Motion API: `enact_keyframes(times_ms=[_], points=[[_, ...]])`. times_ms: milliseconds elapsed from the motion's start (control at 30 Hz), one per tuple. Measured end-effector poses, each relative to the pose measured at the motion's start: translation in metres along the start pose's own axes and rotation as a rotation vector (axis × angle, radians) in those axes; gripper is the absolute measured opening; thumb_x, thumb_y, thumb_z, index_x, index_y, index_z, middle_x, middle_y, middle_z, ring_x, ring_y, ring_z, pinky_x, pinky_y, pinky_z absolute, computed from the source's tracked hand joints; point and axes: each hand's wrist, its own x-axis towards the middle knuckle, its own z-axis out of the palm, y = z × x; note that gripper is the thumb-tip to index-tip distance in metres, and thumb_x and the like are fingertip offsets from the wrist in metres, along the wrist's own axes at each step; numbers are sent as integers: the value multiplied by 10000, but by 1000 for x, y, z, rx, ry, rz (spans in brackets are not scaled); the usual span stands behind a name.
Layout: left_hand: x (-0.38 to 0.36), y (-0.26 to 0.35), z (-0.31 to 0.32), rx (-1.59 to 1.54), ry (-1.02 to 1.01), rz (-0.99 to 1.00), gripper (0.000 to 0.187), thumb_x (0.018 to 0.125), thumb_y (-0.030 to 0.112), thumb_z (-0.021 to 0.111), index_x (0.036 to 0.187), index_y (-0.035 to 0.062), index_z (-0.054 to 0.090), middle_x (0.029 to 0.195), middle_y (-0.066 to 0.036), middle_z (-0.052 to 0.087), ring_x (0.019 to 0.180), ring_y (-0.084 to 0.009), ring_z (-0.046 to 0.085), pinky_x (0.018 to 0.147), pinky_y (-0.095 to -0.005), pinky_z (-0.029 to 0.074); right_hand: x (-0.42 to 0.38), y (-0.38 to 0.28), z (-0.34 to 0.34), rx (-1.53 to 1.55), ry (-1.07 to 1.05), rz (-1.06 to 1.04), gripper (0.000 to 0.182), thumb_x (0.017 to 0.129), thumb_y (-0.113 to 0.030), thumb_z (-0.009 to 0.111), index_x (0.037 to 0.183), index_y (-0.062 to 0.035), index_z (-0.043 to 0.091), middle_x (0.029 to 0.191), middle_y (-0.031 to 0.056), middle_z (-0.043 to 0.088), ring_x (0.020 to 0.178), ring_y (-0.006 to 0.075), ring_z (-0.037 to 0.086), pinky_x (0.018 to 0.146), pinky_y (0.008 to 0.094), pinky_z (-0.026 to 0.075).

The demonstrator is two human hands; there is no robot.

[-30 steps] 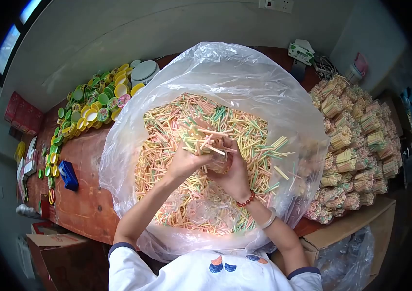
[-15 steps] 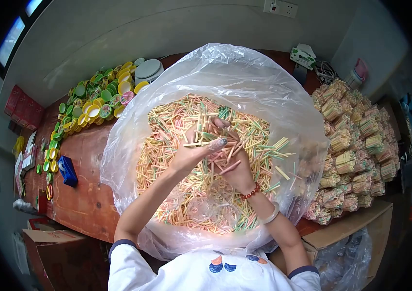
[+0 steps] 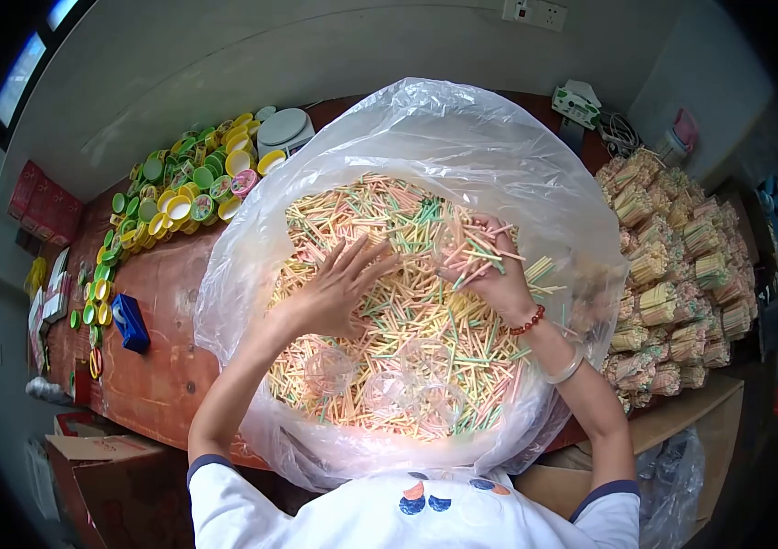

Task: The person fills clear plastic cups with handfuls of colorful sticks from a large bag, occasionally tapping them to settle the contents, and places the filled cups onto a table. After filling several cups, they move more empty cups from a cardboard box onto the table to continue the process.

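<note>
A large clear plastic bag (image 3: 425, 101) lies open on the table, full of short pastel sticks (image 3: 407, 302) in yellow, pink and green. My left hand (image 3: 332, 291) is over the left part of the sticks, palm down with its fingers spread. At the right of the heap, my right hand (image 3: 497, 270) has its fingers curled round a loose bunch of sticks (image 3: 473, 247) that point in different directions. Several clear round cups (image 3: 387, 393) rest on the sticks near the front of the bag.
Green and yellow round containers (image 3: 177, 206) are heaped at the back left beside a scale (image 3: 283, 128). A blue box (image 3: 129, 322) stands on the left. Bundled sticks (image 3: 668, 265) are stacked on the right. Cardboard boxes (image 3: 123, 485) are at both front corners.
My hands have moved apart, the left one going left and opening, the right one going right with a bunch of sticks. The clear cups show more fully.
</note>
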Motion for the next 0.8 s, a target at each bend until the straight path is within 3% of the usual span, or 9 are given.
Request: enact_keyframes(times_ms=[67, 100, 200, 333, 533, 667, 700, 767, 800], points=[[14, 4, 0, -76, 24, 101, 1227, 605, 242, 913, 1629, 152, 243, 1639, -136, 306, 1566, -311, 205, 1311, -504, 121, -1, 7, 1, -231, 86, -314, 711, 733, -162, 941, 1315, -49, 550, 1232, 70, 576, 1148, 196, 606, 948, 336, 548], [20, 11, -3, -13, 74, 137, 1128, 626, 202, 863, 1603, 112, 306, 1543, -119, 450, 1506, -275, 333, 1292, -455, 191, 2, -1, -4, -113, 14, -165, 715, 710, -193, 956, 1295, -38, 574, 1242, 82, 598, 1142, 203, 615, 939, 345, 542], [38, 16, 13, 7, 207, 198, 858, 673, 59, 713, 1494, 75, 465, 1314, -122, 602, 1302, -288, 522, 1181, -408, 342, 7, 6, -10, -312, 41, -252, 735, 663, -89, 958, 1300, -25, 596, 1217, 65, 662, 1124, 191, 648, 970, 326, 555], [42, 19, 19, 7, 170, 174, 570, 663, 64, 740, 1224, 71, 638, 1103, -79, 636, 1150, -272, 572, 1057, -385, 427, 1, -4, -16, 171, -54, 56, 735, 708, -7, 923, 1346, 2, 558, 1266, 66, 668, 1105, 148, 669, 966, 308, 574], [27, 10, 13, -1, 206, 229, 663, 584, 96, 867, 1212, 106, 654, 1359, -66, 563, 1363, -270, 474, 1142, -429, 386, 0, -25, -27, 293, -72, 194, 721, 753, 1, 898, 1382, -20, 546, 1253, 42, 668, 1089, 137, 668, 957, 289, 572], [27, -5, 36, -168, 150, 204, 668, 611, 26, 843, 1230, 84, 599, 1352, -95, 584, 1376, -300, 486, 1137, -422, 418, -14, -57, -28, 506, -164, 164, 631, 825, 86, 802, 1389, -29, 542, 1293, 31, 644, 1155, 145, 647, 977, 316, 578], [24, -5, 28, -291, 241, 239, 613, 652, -36, 788, 1216, 77, 576, 1267, -120, 635, 1227, -331, 597, 1050, -403, 500, -17, -54, -25, 505, -164, 164, 631, 825, 86, 802, 1389, -29, 542, 1293, 31, 644, 1155, 145, 647, 977, 316, 578], [18, 4, 26, -586, 315, 19, 496, 724, -61, 730, 1176, 67, 570, 1156, -147, 676, 1056, -330, 667, 971, -407, 552, -25, -37, -18, 700, -151, 259, 544, 865, 116, 740, 1362, -20, 566, 1288, 50, 647, 1149, 168, 658, 1005, 335, 570], [24, 4, 25, -1005, 190, -288, 416, 920, 96, 744, 1285, 31, 555, 1252, -101, 698, 1170, -253, 668, 970, -418, 561, -28, -36, -16, 749, -146, 396, 533, 879, 111, 725, 1370, -14, 562, 1292, 75, 644, 1143, 191, 673, 1006, 335, 566]])
